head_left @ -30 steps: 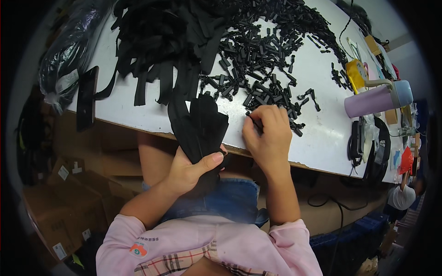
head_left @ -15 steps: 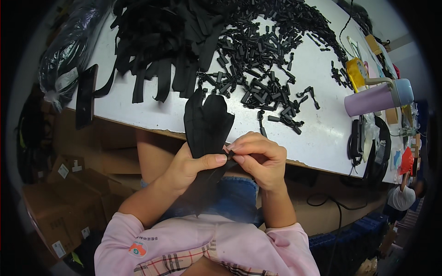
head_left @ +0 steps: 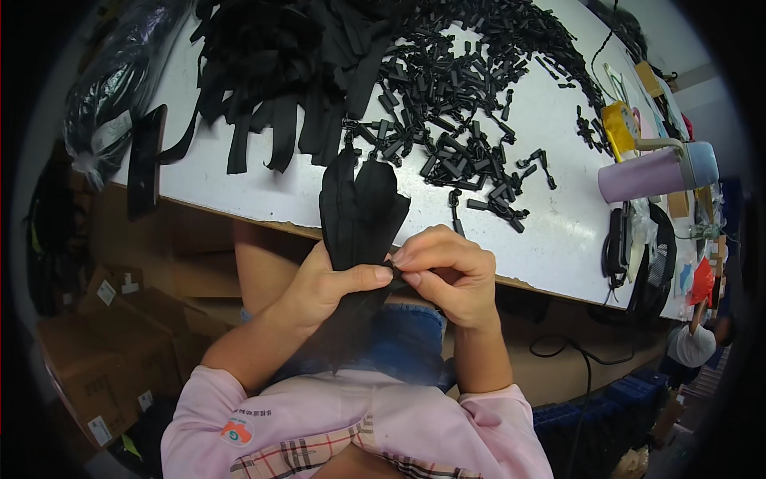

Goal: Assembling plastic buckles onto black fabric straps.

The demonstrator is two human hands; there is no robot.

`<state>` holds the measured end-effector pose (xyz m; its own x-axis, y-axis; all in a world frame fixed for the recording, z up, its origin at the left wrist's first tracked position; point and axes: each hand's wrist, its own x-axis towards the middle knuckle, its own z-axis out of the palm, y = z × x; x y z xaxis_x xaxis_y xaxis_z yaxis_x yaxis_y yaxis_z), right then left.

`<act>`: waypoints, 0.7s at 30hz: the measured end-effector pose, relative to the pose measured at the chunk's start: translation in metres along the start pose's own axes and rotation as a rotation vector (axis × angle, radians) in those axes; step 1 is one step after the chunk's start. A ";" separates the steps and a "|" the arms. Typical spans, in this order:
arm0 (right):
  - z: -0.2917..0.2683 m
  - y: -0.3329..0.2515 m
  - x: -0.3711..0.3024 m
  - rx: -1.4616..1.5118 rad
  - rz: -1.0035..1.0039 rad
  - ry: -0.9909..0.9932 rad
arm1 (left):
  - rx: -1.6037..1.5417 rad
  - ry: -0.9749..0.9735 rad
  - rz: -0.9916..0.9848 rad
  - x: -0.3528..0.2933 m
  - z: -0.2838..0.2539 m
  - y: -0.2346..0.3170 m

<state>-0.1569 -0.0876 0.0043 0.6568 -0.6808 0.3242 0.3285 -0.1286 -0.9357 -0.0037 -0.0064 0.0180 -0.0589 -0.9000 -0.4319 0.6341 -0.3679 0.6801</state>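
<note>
Bundle of black fabric straps (head_left: 359, 215): flat, matte strips gathered together, standing roughly upright at the near edge of the white table (head_left: 558, 231), upper ends fanned above the edge, lower ends hanging toward the lap. Small black plastic piece (head_left: 396, 274): tiny, mostly hidden, touching the bundle's right side.

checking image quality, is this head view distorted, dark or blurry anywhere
Head view: fisheye bends the white table edge and leaves a black rim at the corners; light is even, without harsh glare; both hands, left hand and right hand, and the black straps look sharp.
</note>
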 end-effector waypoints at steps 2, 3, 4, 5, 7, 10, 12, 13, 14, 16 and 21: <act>-0.001 -0.001 0.001 -0.010 0.019 -0.030 | -0.003 -0.017 -0.017 0.000 0.000 0.001; -0.001 -0.002 0.001 -0.028 0.004 -0.027 | 0.001 -0.015 -0.020 0.000 -0.001 0.001; -0.001 -0.003 0.002 -0.047 -0.006 -0.016 | 0.017 -0.010 -0.033 -0.001 0.000 0.001; -0.001 -0.003 0.002 -0.049 -0.008 -0.026 | 0.002 -0.015 -0.023 -0.001 0.000 0.001; -0.001 -0.004 0.001 -0.007 0.030 -0.027 | -0.034 -0.004 -0.023 -0.001 0.000 0.001; 0.000 -0.004 0.002 -0.018 0.019 -0.016 | 0.010 -0.022 -0.001 -0.001 0.002 0.002; 0.000 -0.004 0.002 -0.011 0.010 -0.022 | 0.007 -0.027 -0.002 0.000 0.002 0.002; 0.000 -0.004 0.002 -0.010 0.007 -0.030 | 0.015 -0.032 -0.011 0.000 0.002 0.002; 0.000 -0.003 0.002 -0.010 0.008 -0.031 | 0.003 -0.031 -0.002 0.000 0.002 0.002; -0.001 -0.004 0.002 -0.004 -0.007 -0.028 | -0.004 -0.031 -0.063 0.000 0.002 0.002; -0.004 -0.004 0.002 -0.031 -0.001 -0.055 | -0.013 -0.016 0.009 -0.001 0.001 -0.002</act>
<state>-0.1593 -0.0914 0.0086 0.6932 -0.6401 0.3313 0.3085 -0.1519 -0.9390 -0.0056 -0.0055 0.0178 -0.0656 -0.9070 -0.4160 0.6443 -0.3568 0.6764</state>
